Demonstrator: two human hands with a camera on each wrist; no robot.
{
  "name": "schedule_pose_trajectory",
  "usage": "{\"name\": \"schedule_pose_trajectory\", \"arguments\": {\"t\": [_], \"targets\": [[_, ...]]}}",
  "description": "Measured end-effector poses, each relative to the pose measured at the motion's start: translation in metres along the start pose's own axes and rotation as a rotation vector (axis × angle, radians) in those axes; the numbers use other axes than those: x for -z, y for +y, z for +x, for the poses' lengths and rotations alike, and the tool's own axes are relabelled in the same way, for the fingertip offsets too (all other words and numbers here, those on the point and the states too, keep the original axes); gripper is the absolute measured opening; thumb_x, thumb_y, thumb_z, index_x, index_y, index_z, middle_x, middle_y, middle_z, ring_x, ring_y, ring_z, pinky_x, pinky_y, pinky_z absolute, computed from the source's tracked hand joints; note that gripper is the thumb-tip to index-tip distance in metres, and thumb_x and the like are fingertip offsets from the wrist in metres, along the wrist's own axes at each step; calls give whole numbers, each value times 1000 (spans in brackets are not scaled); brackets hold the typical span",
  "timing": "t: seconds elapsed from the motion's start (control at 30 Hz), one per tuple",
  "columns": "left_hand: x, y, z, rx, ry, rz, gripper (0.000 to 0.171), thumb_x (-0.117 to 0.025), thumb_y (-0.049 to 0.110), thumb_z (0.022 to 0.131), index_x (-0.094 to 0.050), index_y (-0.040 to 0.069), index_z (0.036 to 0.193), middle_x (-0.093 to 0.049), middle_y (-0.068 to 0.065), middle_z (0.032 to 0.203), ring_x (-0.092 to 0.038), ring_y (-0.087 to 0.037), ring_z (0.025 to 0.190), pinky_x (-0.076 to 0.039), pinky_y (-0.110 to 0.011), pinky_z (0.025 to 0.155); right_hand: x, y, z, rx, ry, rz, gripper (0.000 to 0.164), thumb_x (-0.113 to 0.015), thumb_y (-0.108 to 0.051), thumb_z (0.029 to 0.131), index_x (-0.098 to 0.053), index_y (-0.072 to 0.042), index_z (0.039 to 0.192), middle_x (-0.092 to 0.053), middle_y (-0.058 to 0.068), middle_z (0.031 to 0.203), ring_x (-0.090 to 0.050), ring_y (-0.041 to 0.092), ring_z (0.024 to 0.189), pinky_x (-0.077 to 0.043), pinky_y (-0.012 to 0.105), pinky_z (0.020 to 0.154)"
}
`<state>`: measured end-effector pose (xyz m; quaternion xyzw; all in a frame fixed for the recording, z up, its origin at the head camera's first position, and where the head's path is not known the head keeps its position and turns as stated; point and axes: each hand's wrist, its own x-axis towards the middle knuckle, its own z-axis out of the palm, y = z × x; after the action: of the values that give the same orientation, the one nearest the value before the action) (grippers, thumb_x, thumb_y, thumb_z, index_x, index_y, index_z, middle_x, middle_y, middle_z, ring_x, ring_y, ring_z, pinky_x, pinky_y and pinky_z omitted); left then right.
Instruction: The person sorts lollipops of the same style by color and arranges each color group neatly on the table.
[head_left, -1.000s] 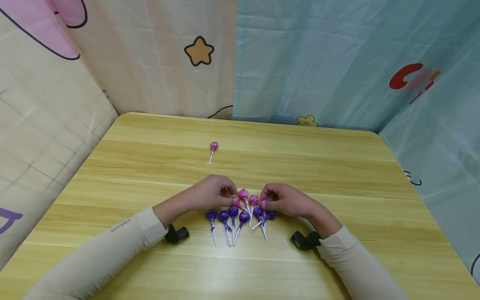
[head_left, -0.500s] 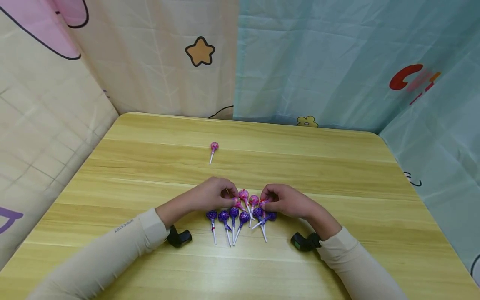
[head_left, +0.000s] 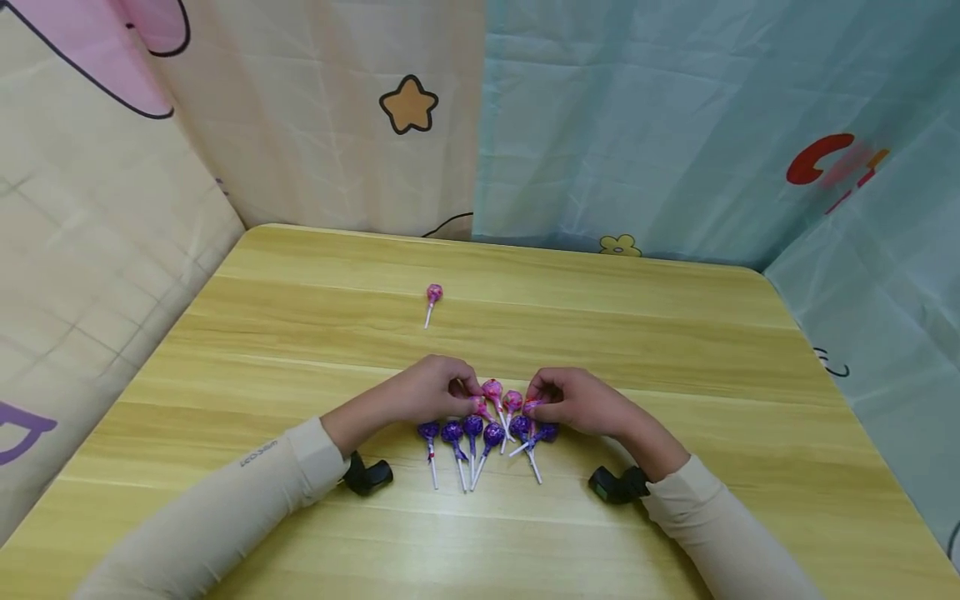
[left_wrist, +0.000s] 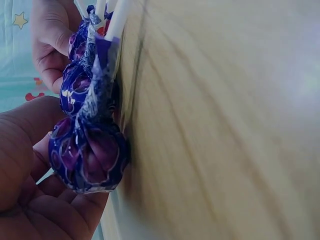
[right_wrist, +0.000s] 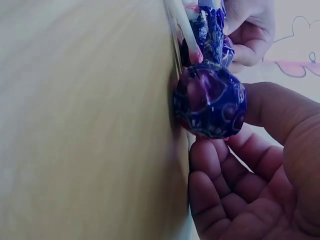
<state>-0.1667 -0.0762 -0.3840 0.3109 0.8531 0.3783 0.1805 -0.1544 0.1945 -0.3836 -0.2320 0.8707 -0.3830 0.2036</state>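
My left hand (head_left: 438, 392) pinches a pink-wrapped lollipop (head_left: 481, 407) at the left end of a short pink row. At the row's right end, my right hand (head_left: 581, 402) pinches another pink lollipop (head_left: 532, 406). Between them lie two more, one pink lollipop (head_left: 492, 389) slightly farther back and one pink lollipop (head_left: 512, 401) beside it. Nearer me is a row of several purple lollipops (head_left: 452, 432), sticks pointing toward me. In the left wrist view a purple lollipop (left_wrist: 90, 155) hides the left fingertips' hold; another purple lollipop (right_wrist: 210, 102) partly covers the right hand's.
A single pink lollipop (head_left: 434, 293) lies farther back on the wooden table (head_left: 675, 333). Two purple lollipops at the right of the front row overlap, their sticks crossing. Patterned curtains (head_left: 637, 125) stand behind the table and at both sides.
My left hand has edged slightly right with its pink lollipop, closer to the neighbouring one. The right hand stays almost still. The head view has shifted a little.
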Motion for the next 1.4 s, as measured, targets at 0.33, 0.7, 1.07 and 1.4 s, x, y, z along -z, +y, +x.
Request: {"name": "schedule_pose_trajectory", "arguments": {"t": [0.33,0.7,1.07,1.4], "targets": [[-1,3,0,16,6,6,7,-73,7,87,-70,12,90,-65,4,83,-61,-11,76,-53,-26,69,6,2,1,16,-1,-14,6,-69,-12,92,-65,-12,96,-64,-1,88,-59,17,80,-51,33,70],[-1,8,-2,33,10,-2,5,-72,6,89,-70,11,90,-65,3,84,-60,-11,76,-53,-25,69,15,1,2,14,34,-18,7,-69,-12,93,-66,-10,99,-66,-2,90,-62,17,85,-53,34,75],[-2,11,-3,32,19,8,4,-71,5,89,-70,7,93,-65,2,85,-60,-9,75,-52,-23,68,32,2,11,30,72,-27,7,-69,-14,94,-67,-10,99,-68,-2,91,-62,18,86,-51,35,74],[-4,13,-4,42,20,16,4,-70,4,90,-68,5,94,-64,2,86,-60,-10,75,-52,-24,68,38,1,24,41,71,3,8,-69,-15,94,-67,-10,99,-69,0,92,-63,20,87,-51,37,75]]}}
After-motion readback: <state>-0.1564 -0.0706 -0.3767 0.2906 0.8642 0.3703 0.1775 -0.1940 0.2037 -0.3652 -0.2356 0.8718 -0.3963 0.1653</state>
